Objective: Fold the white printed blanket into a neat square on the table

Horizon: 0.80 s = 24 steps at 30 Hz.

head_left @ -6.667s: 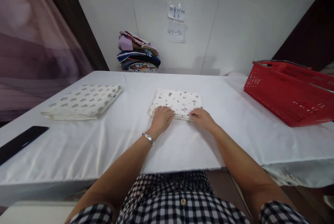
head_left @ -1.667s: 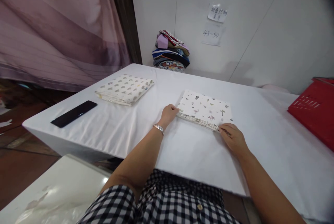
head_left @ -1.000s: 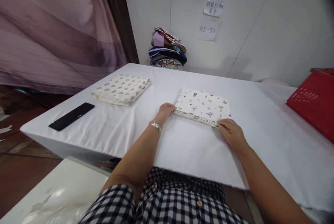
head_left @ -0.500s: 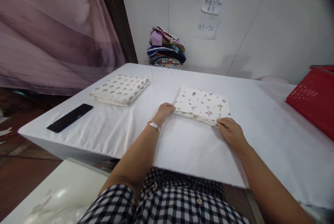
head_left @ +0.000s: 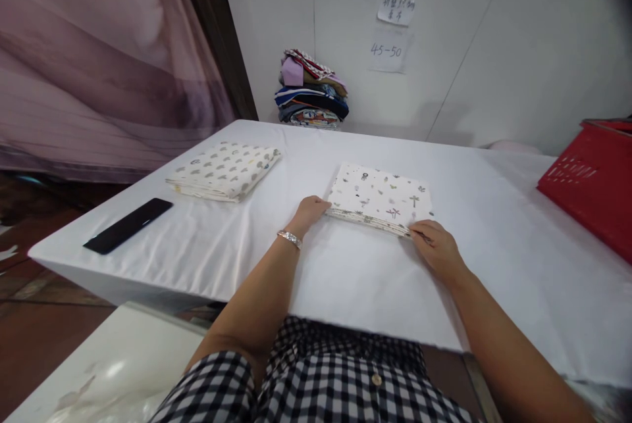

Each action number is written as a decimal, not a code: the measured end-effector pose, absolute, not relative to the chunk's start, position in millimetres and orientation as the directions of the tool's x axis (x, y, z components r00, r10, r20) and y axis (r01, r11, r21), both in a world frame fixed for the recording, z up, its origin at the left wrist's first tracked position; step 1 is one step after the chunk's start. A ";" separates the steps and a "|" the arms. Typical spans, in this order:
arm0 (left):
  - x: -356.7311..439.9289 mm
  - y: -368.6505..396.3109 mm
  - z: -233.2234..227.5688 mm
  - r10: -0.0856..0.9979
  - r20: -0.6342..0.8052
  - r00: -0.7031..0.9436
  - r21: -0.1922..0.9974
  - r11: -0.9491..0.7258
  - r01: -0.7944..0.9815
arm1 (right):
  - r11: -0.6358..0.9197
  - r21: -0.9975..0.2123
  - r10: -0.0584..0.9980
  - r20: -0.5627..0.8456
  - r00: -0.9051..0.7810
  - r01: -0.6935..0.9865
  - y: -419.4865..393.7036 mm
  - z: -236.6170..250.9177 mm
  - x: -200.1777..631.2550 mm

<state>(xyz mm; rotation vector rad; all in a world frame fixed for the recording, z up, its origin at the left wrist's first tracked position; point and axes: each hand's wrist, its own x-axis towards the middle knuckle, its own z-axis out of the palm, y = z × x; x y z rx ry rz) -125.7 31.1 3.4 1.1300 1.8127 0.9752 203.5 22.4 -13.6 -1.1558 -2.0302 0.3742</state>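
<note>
Simply white-clothed table (head_left: 345, 278), white wall (head_left: 494, 48).

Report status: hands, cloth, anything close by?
Left hand and right hand grip the folded cloth's near corners. Cloth flat on the table. Second folded cloth and phone lie apart, left.

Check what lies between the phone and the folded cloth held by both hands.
Head view: only bare tablecloth lies between the phone and held cloth; the dotted cloth sits farther back.
</note>
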 end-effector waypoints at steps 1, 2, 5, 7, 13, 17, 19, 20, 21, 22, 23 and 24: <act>-125.7 31.5 2.8 0.927 -0.206 -0.314 0.883 0.314 0.348 | 0.549 -0.575 0.828 0.470 -0.305 0.606 22.4 -13.5 203.5; -125.7 31.8 2.2 0.925 -0.201 -0.321 0.878 0.316 0.361 | 0.551 -0.575 0.828 0.471 -0.305 0.605 22.4 -13.6 203.5; -125.8 32.2 1.0 0.922 -0.181 -0.343 0.862 0.316 0.397 | 0.554 -0.567 0.824 0.477 -0.305 0.610 22.6 -13.9 203.4; -126.2 32.0 0.8 0.920 -0.175 -0.352 0.848 0.322 0.420 | 0.553 -0.561 0.824 0.477 -0.305 0.616 22.7 -14.0 203.3; -126.5 30.0 4.3 0.921 -0.189 -0.340 0.788 0.349 0.507 | 0.549 -0.564 0.826 0.479 -0.297 0.617 23.6 -15.1 203.2; -125.0 28.9 9.0 0.924 -0.200 -0.325 0.765 0.355 0.538 | 0.550 -0.553 0.824 0.482 -0.298 0.626 24.1 -15.3 203.6; -124.2 28.7 11.3 0.926 -0.203 -0.317 0.748 0.356 0.560 | 0.547 -0.548 0.825 0.479 -0.299 0.633 23.8 -14.6 203.3; -123.9 28.6 12.3 0.927 -0.204 -0.313 0.738 0.356 0.573 | 0.548 -0.547 0.825 0.479 -0.301 0.632 23.5 -14.1 203.0; -123.7 28.6 13.1 0.928 -0.207 -0.311 0.729 0.358 0.583 | 0.550 -0.548 0.823 0.481 -0.301 0.630 23.3 -13.7 202.8; -123.5 28.6 13.8 0.927 -0.210 -0.310 0.723 0.361 0.589 | 0.552 -0.549 0.823 0.483 -0.301 0.628 23.1 -13.4 202.5; -123.3 28.6 14.2 0.926 -0.214 -0.311 0.719 0.365 0.591 | 0.551 -0.551 0.823 0.483 -0.299 0.627 23.0 -13.3 202.4; -123.2 28.5 14.4 0.925 -0.217 -0.312 0.719 0.368 0.589 | 0.550 -0.552 0.823 0.484 -0.297 0.627 23.1 -13.3 202.3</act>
